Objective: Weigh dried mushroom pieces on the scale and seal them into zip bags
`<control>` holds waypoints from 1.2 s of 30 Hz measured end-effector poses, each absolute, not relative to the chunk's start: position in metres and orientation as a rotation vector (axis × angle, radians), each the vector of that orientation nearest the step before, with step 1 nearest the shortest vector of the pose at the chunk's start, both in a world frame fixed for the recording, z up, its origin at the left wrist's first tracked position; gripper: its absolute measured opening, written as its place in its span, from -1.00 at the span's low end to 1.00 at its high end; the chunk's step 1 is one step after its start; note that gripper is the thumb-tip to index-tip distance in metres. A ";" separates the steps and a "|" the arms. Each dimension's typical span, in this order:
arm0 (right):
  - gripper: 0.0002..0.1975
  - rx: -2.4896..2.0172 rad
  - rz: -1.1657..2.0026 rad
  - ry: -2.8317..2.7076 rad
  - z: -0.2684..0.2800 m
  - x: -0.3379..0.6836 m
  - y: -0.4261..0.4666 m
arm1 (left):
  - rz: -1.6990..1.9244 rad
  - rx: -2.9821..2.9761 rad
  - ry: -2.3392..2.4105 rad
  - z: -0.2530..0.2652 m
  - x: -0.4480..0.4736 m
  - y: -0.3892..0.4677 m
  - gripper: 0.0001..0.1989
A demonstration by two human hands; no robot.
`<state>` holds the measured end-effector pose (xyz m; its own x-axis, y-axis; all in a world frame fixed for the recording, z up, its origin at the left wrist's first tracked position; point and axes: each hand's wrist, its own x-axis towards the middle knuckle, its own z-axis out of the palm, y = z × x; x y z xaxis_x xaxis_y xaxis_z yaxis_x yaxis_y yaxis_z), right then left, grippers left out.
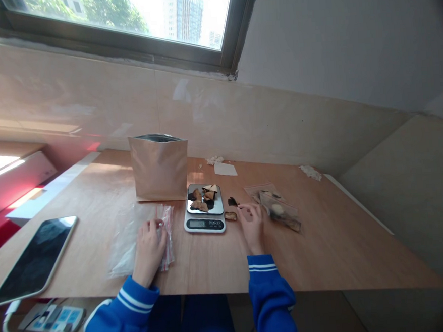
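Observation:
My left hand [150, 246] lies on a stack of clear zip bags [123, 243], its fingers loosely bent and resting over the red-striped zip edges. Beside the scale, my right hand [253, 227] has its thumb and forefinger pinched at the end of a dark dried slice [232, 201]. A brown dried piece [230, 216] lies just by those fingertips. Several curled brown and black dried pieces [199, 206] sit on the metal plate of a white kitchen scale [205, 225]; its display is too small to read. To the right is a filled zip bag [281, 210] of dried pieces.
A kraft pouch [160, 170] stands upright behind the scale, its top open. A tablet [34, 260] lies at the left table edge, above a power strip [52, 318]. White paper [225, 169] and crumpled tissue [310, 172] lie toward the wall.

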<state>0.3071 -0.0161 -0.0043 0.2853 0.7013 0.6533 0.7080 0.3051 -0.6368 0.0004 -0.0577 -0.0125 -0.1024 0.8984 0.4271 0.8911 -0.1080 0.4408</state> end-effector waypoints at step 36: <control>-0.69 -1.548 0.039 -1.309 -0.023 0.312 -0.005 | 0.630 2.318 1.917 0.089 0.112 0.039 -0.68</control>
<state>0.3118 -0.0053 -0.0231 0.3992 0.7276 0.5579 0.6927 0.1592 -0.7034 0.1121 0.0387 0.0895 0.1391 0.9538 0.2662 0.9258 -0.2207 0.3070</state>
